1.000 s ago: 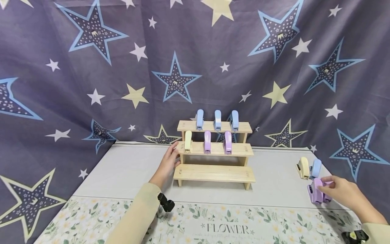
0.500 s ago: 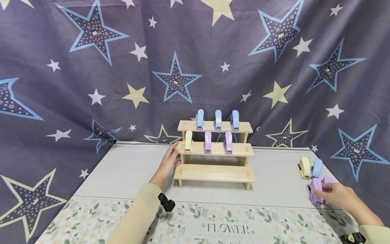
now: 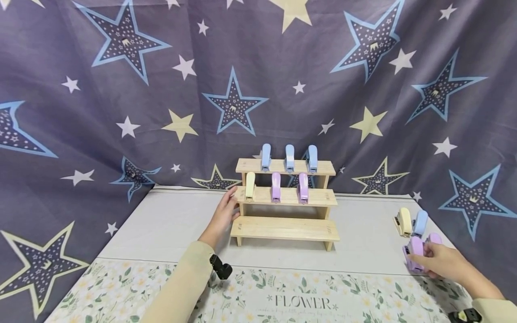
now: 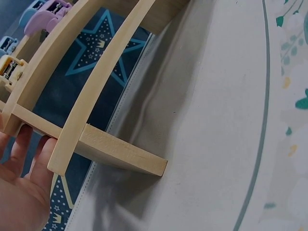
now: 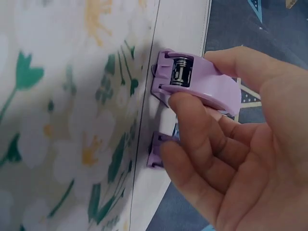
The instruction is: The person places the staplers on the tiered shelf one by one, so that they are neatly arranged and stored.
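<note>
At the right side of the table my right hand (image 3: pixel 442 261) pinches a purple mini stapler (image 3: pixel 415 255) between thumb and fingers. The right wrist view shows the held stapler (image 5: pixel 207 82) with its dark spring inside. A second purple stapler (image 3: pixel 434 238) stands just behind the hand, partly hidden by it. My left hand (image 3: pixel 221 219) grips the left end of a three-tier wooden display stand (image 3: pixel 284 229), at the middle board. In the left wrist view its fingers (image 4: pixel 42 161) lie against the stand's side piece.
Three blue staplers (image 3: pixel 289 158) stand on the top tier. The middle tier carries a yellow stapler (image 3: pixel 250 186) and two purple staplers (image 3: pixel 276 187). Beyond my right hand are another yellow stapler (image 3: pixel 404 222) and a blue one (image 3: pixel 420 223). A starry curtain (image 3: pixel 161 89) hangs behind the table.
My right hand has taken hold of the nearer purple stapler and shifted it slightly left, widening its gap from the other purple one. My left hand stays at the stand.
</note>
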`<state>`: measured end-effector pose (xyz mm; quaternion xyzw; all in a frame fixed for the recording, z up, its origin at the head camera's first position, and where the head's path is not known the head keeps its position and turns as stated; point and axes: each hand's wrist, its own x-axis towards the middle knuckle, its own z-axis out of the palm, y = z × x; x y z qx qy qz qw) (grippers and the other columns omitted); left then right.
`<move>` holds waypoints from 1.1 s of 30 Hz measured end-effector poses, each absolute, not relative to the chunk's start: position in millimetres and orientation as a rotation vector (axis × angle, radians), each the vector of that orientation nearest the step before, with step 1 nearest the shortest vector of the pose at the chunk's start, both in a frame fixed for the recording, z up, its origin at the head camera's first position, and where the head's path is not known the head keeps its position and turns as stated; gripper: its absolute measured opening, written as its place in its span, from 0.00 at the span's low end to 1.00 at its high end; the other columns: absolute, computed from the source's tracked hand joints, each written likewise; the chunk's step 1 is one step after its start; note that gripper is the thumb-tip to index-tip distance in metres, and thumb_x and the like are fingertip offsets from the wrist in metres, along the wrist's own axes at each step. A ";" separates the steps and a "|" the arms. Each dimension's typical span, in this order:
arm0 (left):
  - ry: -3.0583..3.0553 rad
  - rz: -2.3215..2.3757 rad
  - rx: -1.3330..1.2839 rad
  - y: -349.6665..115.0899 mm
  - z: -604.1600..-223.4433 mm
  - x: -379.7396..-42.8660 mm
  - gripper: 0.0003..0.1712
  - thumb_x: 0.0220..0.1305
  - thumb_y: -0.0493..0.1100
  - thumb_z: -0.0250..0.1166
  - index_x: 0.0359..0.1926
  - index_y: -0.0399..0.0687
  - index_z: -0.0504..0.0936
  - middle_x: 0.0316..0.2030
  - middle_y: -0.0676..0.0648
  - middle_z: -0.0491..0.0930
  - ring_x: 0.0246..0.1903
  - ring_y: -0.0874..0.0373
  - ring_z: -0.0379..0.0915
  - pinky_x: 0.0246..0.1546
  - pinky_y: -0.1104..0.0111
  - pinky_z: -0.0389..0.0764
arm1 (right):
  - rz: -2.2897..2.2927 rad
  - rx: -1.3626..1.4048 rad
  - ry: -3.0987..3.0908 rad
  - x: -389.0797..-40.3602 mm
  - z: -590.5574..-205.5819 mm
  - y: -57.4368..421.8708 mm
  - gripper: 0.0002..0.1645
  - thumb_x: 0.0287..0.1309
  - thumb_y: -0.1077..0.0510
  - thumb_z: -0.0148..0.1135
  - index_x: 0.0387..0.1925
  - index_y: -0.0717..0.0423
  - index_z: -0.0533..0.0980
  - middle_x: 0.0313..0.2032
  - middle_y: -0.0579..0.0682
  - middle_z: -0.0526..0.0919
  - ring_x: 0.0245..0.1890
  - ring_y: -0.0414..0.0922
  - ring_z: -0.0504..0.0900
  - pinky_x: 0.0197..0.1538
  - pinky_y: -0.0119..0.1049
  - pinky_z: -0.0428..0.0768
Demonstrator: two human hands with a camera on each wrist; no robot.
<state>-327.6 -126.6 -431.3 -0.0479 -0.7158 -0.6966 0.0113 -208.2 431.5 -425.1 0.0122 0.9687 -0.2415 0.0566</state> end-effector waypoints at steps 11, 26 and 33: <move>-2.228 -2.182 -0.143 -126.8 -430.1 -327.8 0.29 0.82 0.47 0.42 0.78 0.53 0.54 0.71 0.36 0.58 0.67 0.37 0.61 0.67 0.45 0.66 | -0.693 -0.138 3.121 -214.3 -409.5 396.0 0.19 0.64 0.45 0.62 0.31 0.57 0.73 0.20 0.44 0.76 0.20 0.42 0.75 0.22 0.35 0.72; -2.226 -2.171 -0.142 -126.0 -431.3 -328.2 0.29 0.82 0.47 0.41 0.78 0.51 0.54 0.71 0.35 0.59 0.68 0.36 0.60 0.66 0.45 0.67 | -0.949 -0.361 3.285 -252.1 -365.6 303.0 0.18 0.64 0.47 0.64 0.37 0.58 0.72 0.22 0.46 0.74 0.21 0.43 0.71 0.21 0.34 0.70; -2.222 -2.172 -0.153 -125.5 -431.8 -328.0 0.29 0.82 0.47 0.41 0.78 0.51 0.54 0.71 0.34 0.59 0.68 0.36 0.60 0.66 0.44 0.66 | -1.064 -0.454 3.239 -278.5 -355.2 266.9 0.18 0.64 0.47 0.64 0.37 0.58 0.72 0.22 0.46 0.75 0.21 0.42 0.72 0.23 0.34 0.71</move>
